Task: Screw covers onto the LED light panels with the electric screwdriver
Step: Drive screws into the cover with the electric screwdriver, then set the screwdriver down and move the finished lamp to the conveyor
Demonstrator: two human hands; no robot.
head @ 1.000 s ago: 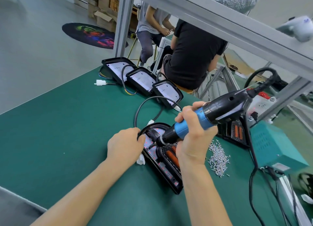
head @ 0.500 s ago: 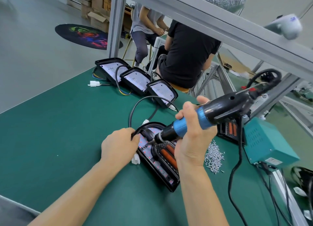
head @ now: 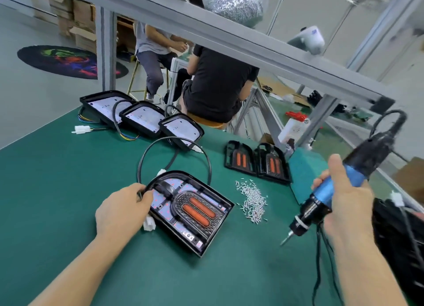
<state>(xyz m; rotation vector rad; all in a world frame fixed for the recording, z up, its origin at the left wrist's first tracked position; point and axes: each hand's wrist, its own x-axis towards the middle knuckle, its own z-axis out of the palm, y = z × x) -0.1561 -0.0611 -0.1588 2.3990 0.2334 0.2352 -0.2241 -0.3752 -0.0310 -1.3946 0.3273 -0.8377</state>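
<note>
Green mat carries the panel, cover seated, centre. Left hand grips the panel's near-left rim, as before. Right hand, curled round the screwdriver, has swung it off the panel, well right, past the screws; probably fetching the next.

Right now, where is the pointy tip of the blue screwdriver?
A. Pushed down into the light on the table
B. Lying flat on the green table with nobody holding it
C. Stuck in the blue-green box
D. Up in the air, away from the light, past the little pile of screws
D: the right hand holds the screwdriver with its tip off to the side of the screw pile, clear of the light panel.
</note>
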